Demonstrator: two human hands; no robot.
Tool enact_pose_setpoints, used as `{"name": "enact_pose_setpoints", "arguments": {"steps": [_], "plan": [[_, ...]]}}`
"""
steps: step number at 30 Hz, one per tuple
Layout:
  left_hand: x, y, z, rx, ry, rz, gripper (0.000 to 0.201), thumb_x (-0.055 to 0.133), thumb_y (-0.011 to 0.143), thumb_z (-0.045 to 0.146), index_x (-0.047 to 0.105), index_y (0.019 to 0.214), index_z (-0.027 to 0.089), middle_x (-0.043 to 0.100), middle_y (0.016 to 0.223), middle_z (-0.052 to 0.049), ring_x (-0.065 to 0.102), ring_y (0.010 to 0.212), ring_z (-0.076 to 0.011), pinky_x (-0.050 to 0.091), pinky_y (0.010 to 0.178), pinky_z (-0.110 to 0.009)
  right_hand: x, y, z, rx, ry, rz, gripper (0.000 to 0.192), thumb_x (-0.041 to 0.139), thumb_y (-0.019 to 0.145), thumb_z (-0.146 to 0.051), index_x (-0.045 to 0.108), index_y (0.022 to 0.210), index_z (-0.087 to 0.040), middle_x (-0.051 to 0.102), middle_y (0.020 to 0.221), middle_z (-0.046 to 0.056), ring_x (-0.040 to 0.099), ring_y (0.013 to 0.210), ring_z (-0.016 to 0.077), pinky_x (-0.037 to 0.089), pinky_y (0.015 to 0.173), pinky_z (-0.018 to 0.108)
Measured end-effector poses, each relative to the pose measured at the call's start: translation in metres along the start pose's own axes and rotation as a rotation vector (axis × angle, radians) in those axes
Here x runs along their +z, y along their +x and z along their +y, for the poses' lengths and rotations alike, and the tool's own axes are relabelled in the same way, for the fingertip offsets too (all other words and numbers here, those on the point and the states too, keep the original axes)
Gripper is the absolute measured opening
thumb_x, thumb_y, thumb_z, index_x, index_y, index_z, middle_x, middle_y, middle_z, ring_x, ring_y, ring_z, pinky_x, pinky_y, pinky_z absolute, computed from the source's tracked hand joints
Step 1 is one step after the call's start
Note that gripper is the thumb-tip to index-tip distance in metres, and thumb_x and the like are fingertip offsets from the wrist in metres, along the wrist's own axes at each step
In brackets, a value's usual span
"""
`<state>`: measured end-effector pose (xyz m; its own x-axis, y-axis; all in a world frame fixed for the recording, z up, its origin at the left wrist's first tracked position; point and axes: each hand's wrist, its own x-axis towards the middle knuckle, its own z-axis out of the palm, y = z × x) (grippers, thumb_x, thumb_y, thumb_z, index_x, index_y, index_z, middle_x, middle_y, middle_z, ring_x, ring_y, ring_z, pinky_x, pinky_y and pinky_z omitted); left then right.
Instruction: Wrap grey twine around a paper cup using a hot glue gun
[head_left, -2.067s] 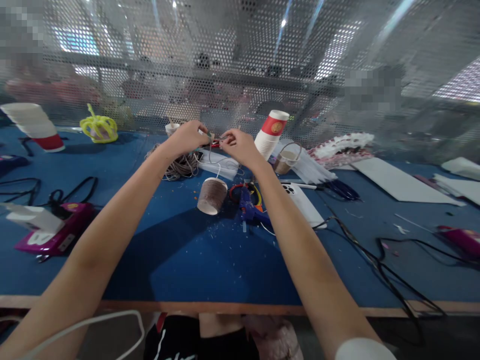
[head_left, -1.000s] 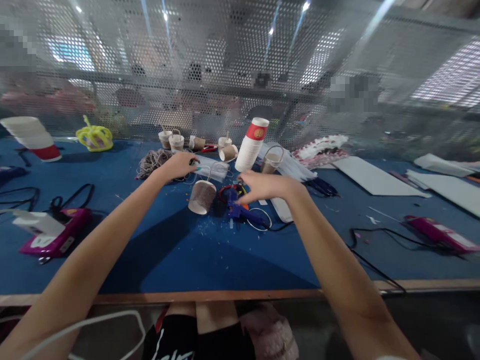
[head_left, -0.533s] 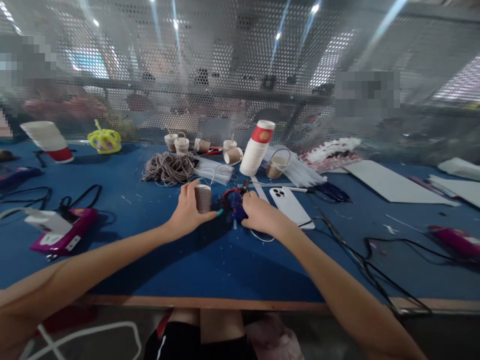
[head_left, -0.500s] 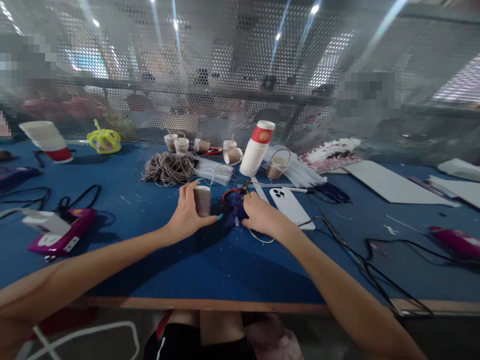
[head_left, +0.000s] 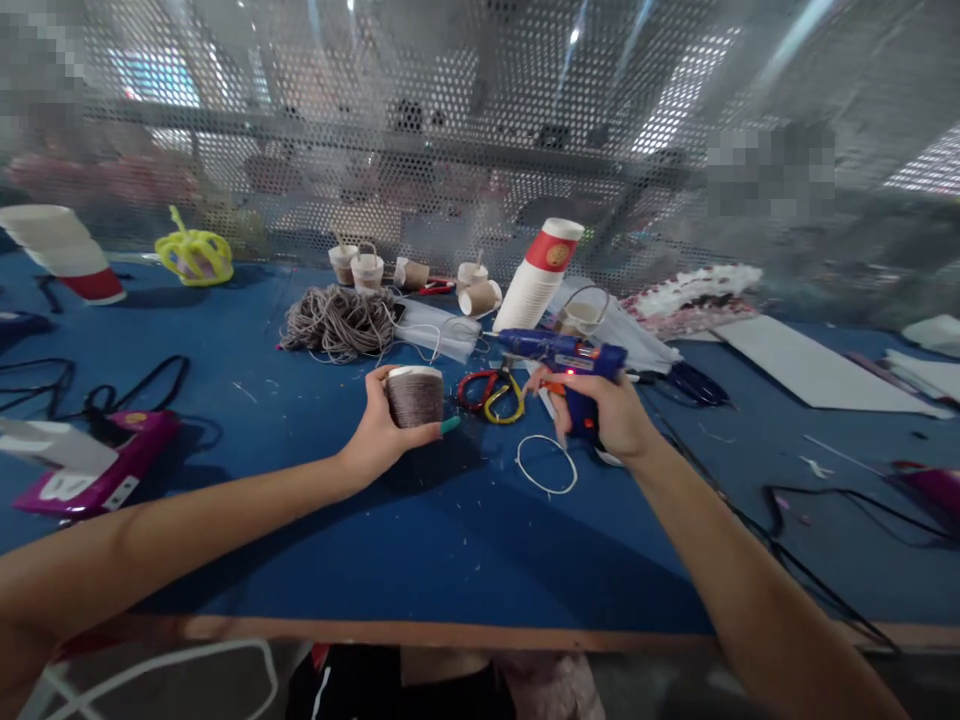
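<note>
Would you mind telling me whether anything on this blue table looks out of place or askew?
A small brown cup at the back lies on its side while several similar cups stand upright. The tall cup stack leans right, though lens distortion may exaggerate that. Pale scraps litter the tabletop. I see no spill.

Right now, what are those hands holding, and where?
The left hand holds the cord-wrapped cup around its side; the right hand holds the blue glue gun by its handle.

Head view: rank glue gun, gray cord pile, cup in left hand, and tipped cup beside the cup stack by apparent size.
1. Glue gun and gray cord pile: too close to rank.
2. Cup in left hand.
3. Tipped cup.
</note>
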<state>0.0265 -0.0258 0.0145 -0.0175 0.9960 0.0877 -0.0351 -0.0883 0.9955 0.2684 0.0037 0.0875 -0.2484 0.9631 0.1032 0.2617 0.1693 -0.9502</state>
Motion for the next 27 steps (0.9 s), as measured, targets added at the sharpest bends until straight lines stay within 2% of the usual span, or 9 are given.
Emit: {"name": "enact_pose_setpoints", "arguments": {"steps": [2,4,8,11,15,21,27], "plan": [[0.0,0.0,0.0,-0.001,0.024,-0.036,0.083,0.084,0.052,0.034,0.028,0.113,0.028,0.049,0.118,-0.006,0.058,0.11,-0.0256,0.052,0.095,-0.044,0.005,-0.005,0.003,0.011,0.213,-0.096,0.031,0.064,0.075,-0.052,0.061,0.075,-0.021,0.051,0.038,-0.006,0.041,0.025,0.0123,0.035,0.03,0.027],[-0.002,-0.001,-0.002,0.022,0.034,-0.076,0.083,0.084,0.051,0.032,0.029,0.113,0.028,0.049,0.115,-0.006,0.058,0.105,-0.0244,0.053,0.091,-0.043,0.013,-0.01,0.008,0.049,0.259,-0.162,0.033,0.069,0.075,-0.053,0.061,0.075,-0.02,0.048,0.035,-0.008,0.038,0.023,0.0107,0.033,0.027,0.026],[-0.005,-0.002,-0.006,0.066,0.021,-0.118,0.081,0.083,0.052,0.029,0.031,0.114,0.028,0.051,0.112,-0.005,0.059,0.101,-0.0228,0.055,0.086,-0.04,0.023,-0.013,0.023,0.071,0.154,-0.212,0.038,0.078,0.071,-0.053,0.059,0.069,-0.02,0.048,0.032,-0.007,0.042,0.023,0.0109,0.04,0.032,0.025],[-0.007,-0.004,-0.005,0.065,0.05,-0.158,0.08,0.082,0.056,0.03,0.03,0.117,0.029,0.052,0.111,-0.005,0.061,0.098,-0.0221,0.056,0.083,-0.039,0.028,-0.012,0.029,0.096,0.094,-0.23,0.044,0.078,0.068,-0.058,0.057,0.06,-0.021,0.047,0.03,-0.006,0.042,0.023,0.0115,0.038,0.031,0.026],[-0.008,-0.006,-0.004,0.099,0.078,-0.189,0.078,0.082,0.058,0.03,0.031,0.118,0.029,0.053,0.115,-0.006,0.061,0.1,-0.0223,0.055,0.085,-0.039,0.032,-0.015,0.029,0.108,0.056,-0.218,0.052,0.074,0.072,-0.062,0.054,0.047,-0.021,0.044,0.028,-0.004,0.041,0.023,0.0107,0.039,0.033,0.027],[-0.009,-0.009,-0.002,0.142,0.116,-0.199,0.077,0.083,0.058,0.028,0.034,0.118,0.03,0.054,0.115,-0.006,0.062,0.098,-0.0223,0.056,0.082,-0.036,0.034,-0.018,0.026,0.088,-0.016,-0.232,0.055,0.071,0.076,-0.06,0.053,0.041,-0.022,0.045,0.029,-0.003,0.044,0.027,0.0106,0.041,0.037,0.027],[-0.009,-0.009,-0.003,0.172,0.138,-0.211,0.077,0.083,0.06,0.026,0.034,0.119,0.03,0.054,0.115,-0.005,0.063,0.095,-0.0208,0.057,0.08,-0.035,0.033,-0.018,0.026,0.079,-0.047,-0.26,0.062,0.068,0.08,-0.06,0.045,0.034,-0.024,0.043,0.029,-0.002,0.045,0.028,0.0107,0.047,0.044,0.029]]}}
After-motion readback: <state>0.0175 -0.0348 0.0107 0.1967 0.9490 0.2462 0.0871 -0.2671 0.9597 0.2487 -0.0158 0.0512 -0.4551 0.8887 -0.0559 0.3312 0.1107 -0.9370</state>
